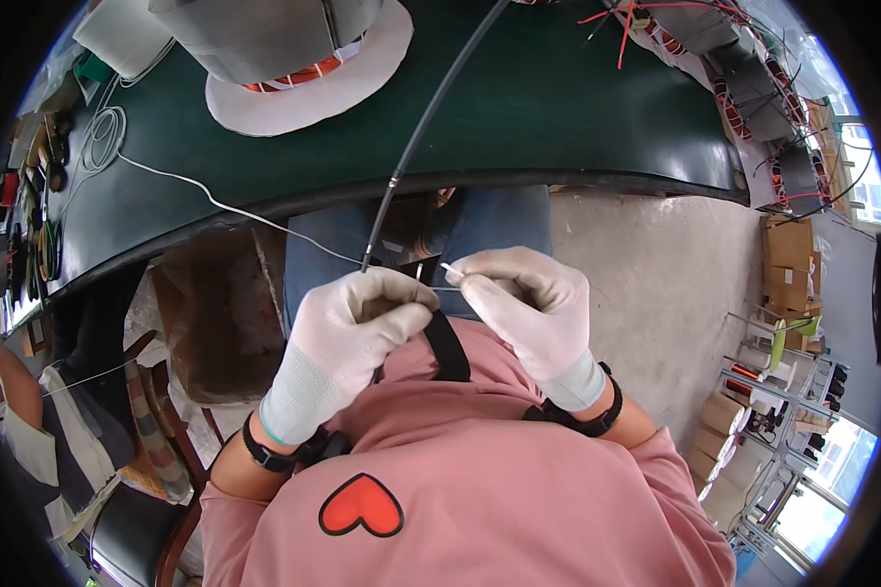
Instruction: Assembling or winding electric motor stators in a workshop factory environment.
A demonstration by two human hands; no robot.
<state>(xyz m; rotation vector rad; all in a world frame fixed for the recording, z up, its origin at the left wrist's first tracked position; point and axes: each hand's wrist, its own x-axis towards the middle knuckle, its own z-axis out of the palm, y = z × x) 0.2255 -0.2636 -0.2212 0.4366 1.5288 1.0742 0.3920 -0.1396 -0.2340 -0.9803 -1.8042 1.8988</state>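
Observation:
My left hand, in a white glove, is closed with thumb and fingertips together. A black cable comes down from the top edge and ends at its fingers. A thin white cord also runs into this grip from the left. Opposite it, my gloved right hand pinches a small white tip between thumb and forefinger. A thin strand spans the short gap between the hands. Both hands are above my lap, just in front of the table edge; the fingers hide where cable and cord meet.
On the dark green table stands a large grey cylindrical part with a white flange. The white cord's coil and several hand tools lie at the left. More wired grey parts occupy the far right. Another person sits at left.

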